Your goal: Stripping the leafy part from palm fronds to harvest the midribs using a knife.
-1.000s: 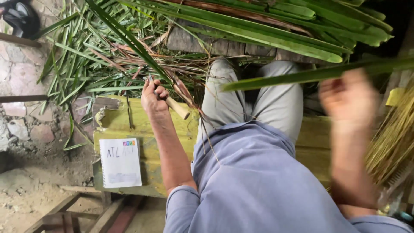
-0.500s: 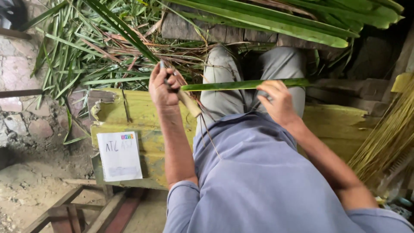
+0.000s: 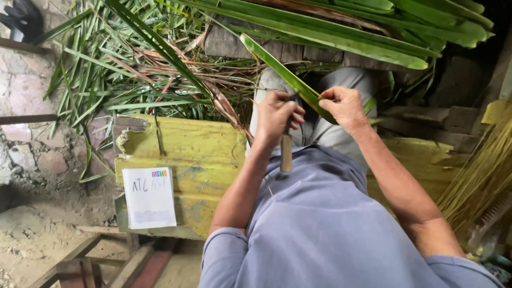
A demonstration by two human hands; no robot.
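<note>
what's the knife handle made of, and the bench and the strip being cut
The knife handle in the left hand looks like pale, bare wood: round, matt, tan. The bench seems to be wooden boards under worn yellow paint, chipped at the edge. The strip pinched by the right hand is a fresh green palm-like leaf, smooth and slightly glossy.

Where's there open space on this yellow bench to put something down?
The yellow bench is bare between the notepad and the left hand, and right of the lap toward the straw bundle. It is crowded behind: cut palm leaves pile against the far edge.
</note>
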